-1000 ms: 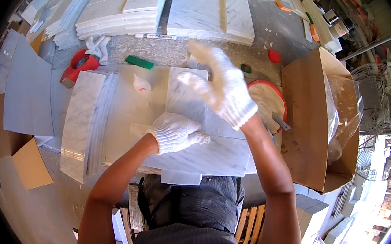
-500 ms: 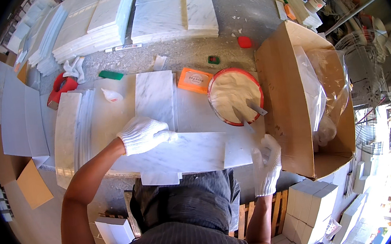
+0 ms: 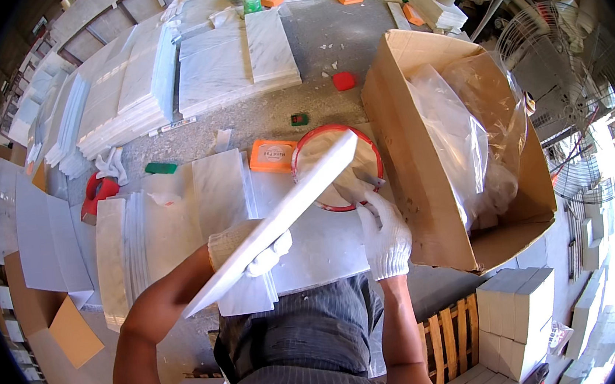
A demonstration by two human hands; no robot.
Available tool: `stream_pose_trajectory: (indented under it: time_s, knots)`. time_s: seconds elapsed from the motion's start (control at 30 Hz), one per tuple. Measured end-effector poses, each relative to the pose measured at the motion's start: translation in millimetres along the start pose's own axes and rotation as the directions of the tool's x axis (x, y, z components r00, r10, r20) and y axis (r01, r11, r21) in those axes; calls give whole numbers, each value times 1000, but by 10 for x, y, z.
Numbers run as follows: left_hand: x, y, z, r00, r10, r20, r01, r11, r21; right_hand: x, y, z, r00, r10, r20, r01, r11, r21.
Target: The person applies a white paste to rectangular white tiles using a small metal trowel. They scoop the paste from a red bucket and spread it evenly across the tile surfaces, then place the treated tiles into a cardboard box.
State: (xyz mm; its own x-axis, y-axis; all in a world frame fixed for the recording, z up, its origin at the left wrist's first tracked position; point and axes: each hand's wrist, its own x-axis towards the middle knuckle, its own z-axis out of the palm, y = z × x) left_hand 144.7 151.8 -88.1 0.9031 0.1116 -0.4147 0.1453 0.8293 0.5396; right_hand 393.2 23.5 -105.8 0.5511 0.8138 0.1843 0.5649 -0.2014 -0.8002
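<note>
Marble-strewn workbench (image 3: 323,50) now has one long white tile (image 3: 273,221) tipped up on edge; half a second ago it lay flat. Left hand (image 3: 257,250) grips its underside, while right hand (image 3: 384,233) has come up to what looks like a trowel (image 3: 362,179) in the red-rimmed bucket (image 3: 335,167), probably for buttering the tile.
</note>
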Motion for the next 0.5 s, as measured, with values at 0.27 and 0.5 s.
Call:
stream_pose_trajectory:
  time_s: [0.27,0.5]
  knots:
    - [239,-230,-128,874,100,475,221,789,-573,-2,112,14,975,-109,-194,107,994,-21]
    - [269,-369,-180,886,98,452,227,760,-609,-29,247,75,988,0,-157,13,997,81]
